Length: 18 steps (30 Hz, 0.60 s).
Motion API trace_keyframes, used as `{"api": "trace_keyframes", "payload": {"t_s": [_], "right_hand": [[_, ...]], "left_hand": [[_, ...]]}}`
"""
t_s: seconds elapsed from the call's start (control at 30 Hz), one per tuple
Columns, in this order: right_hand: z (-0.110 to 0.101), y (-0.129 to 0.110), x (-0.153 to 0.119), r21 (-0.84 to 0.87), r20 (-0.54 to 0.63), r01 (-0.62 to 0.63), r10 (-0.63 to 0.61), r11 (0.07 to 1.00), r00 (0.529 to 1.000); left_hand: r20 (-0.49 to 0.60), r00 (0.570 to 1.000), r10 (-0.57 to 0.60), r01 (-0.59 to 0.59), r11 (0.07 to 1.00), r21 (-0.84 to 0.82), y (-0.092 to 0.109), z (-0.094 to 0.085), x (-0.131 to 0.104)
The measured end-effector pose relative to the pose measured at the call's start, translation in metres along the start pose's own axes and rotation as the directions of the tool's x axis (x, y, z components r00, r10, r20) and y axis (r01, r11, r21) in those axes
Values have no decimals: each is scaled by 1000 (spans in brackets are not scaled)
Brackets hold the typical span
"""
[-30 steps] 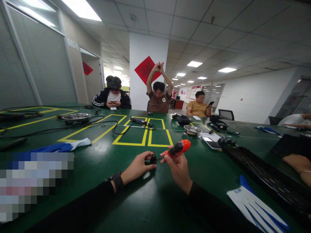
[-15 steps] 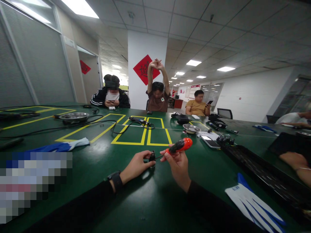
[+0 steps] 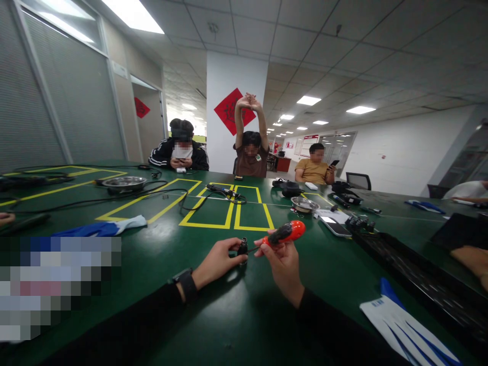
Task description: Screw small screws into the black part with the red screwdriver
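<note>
Between the thumb and fingers of my left hand (image 3: 221,259) a small black cylindrical part (image 3: 243,247) with a narrower top stands upright, low over the green table (image 3: 213,325). My right hand (image 3: 284,264) is closed around a screwdriver (image 3: 286,232) with a red and black handle. Its thin shaft points left and reaches the side of the black part. Whether the tip sits in a screw there is too small to tell. The handle's round end tilts up to the right.
Blue and white gloves (image 3: 407,325) lie at right, beside a long black tray (image 3: 412,269). A phone (image 3: 335,227) and a metal bowl (image 3: 305,204) are beyond my right hand. Another metal dish (image 3: 124,183) and cables stand at left. Several people sit around the table.
The whole view has shifted slightly, so everything appears a little farther right. Both hands keep their grips, and the screwdriver stays against the black part.
</note>
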State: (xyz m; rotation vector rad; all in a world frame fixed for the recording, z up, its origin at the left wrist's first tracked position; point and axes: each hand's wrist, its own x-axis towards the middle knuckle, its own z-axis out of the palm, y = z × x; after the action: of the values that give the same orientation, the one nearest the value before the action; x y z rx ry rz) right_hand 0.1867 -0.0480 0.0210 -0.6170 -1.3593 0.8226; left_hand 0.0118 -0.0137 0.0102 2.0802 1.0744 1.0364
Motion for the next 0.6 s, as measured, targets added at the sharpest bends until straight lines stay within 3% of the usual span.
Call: {"api": "trace_keyframes", "payload": {"t_s": [0.27,0.43,0.6], "right_hand": [[5,-5,8,78,2,-82,82,994,997],[2,-6,8,148,42,-55,49,987,998],[2,-7,6,96,68,-67,61,993,996]], "left_hand": [[13,1000,-1,1,1000,-11,-3,1,2],[2,1000,-19,19,999,43,-5,1,2],[11,1000,-8,7,999,35,-5,0,1]]}}
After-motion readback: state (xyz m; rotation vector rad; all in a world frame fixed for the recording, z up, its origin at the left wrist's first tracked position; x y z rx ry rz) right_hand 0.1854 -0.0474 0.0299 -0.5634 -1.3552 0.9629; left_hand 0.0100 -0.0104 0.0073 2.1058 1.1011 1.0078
